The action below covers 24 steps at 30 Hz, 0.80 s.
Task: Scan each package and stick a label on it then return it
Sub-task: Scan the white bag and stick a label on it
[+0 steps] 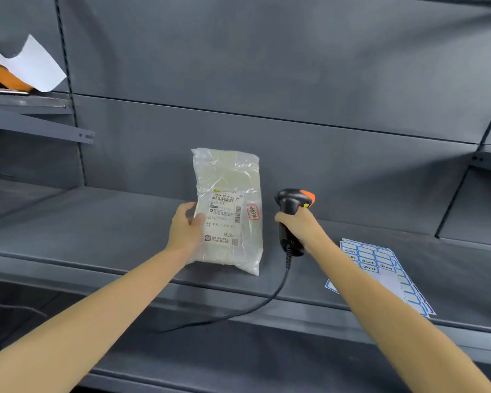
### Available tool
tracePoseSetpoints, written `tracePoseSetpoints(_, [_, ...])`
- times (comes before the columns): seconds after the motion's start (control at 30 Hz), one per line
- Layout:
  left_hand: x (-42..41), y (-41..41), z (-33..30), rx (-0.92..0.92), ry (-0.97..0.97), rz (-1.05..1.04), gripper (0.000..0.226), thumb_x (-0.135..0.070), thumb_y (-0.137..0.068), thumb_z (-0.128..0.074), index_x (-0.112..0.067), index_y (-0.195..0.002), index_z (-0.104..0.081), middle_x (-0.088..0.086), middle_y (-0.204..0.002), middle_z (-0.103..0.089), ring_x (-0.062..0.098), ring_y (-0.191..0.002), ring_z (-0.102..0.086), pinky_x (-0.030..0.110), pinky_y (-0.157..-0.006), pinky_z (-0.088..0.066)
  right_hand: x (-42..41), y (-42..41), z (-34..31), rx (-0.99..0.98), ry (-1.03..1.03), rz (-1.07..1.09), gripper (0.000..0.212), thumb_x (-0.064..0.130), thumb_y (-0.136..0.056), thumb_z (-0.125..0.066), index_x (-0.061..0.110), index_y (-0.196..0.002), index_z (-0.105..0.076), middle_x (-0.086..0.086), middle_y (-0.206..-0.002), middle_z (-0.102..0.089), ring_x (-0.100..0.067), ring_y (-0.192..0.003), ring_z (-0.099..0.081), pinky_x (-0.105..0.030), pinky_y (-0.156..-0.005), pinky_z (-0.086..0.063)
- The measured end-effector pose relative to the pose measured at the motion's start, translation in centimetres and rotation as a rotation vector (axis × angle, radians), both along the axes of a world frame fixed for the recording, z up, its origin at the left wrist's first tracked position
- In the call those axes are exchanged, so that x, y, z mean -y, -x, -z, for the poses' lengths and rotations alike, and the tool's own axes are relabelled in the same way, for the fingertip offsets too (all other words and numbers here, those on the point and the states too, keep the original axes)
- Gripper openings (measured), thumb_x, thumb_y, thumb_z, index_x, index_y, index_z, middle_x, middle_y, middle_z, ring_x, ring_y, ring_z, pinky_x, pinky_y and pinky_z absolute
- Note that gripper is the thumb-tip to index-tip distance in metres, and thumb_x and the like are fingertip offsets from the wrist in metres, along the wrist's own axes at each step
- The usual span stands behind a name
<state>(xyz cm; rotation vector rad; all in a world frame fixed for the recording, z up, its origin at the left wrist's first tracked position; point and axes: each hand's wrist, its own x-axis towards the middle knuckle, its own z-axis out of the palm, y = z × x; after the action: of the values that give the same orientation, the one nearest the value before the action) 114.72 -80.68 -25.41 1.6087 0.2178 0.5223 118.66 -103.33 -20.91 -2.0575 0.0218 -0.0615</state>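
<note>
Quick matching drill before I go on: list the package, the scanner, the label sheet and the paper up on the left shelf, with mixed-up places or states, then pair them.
1. clear plastic package
2. black and orange barcode scanner
3. blue-bordered label sheet
4. white paper sheet

A. upper left shelf
B. gripped by right hand
C. flat on shelf, far right
D. held by left hand

Pairs: 1-D, 2-B, 3-C, 4-A

On the grey shelf [97,222], bare surface lies at 9 o'clock from the package [228,211]. At 3 o'clock the scanner [292,217] stands near; its cable [270,299] hangs over the edge, with label sheets [380,268] beyond.
</note>
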Motion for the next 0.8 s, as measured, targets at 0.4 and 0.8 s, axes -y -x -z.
tracePoseSetpoints(0.4, [-0.3, 0.0, 1.8, -0.272, -0.622, -0.051, 0.024, -0.009, -0.098, -0.035, -0.002, -0.1, -0.057, 0.016, -0.105, -0.06, 0.035, -0.112, -0.046, 0.038, -0.089, -0.035, 0.8, -2.2, 6.0, 0.031, 0.469, 0.184, 0.044, 0.035, -0.08, -0.062, 0.005, -0.109, -0.051, -0.016, -0.108, -0.057, -0.035, -0.114, -0.042, -0.033, -0.074, -0.024])
tracePoseSetpoints(0.8, [0.5, -1.5, 3.7, -0.439, -1.014, -0.227, 0.021, -0.019, -0.095, -0.047, -0.008, -0.101, -0.064, 0.019, -0.114, -0.061, 0.039, -0.124, -0.042, 0.039, -0.11, -0.019, 4.2, -1.5, 5.2, 0.051, 0.713, 0.322, 0.064, 0.057, -0.094, -0.038, 0.001, -0.124, -0.05, -0.023, -0.128, -0.051, -0.035, -0.121, -0.04, -0.039, -0.1, -0.026])
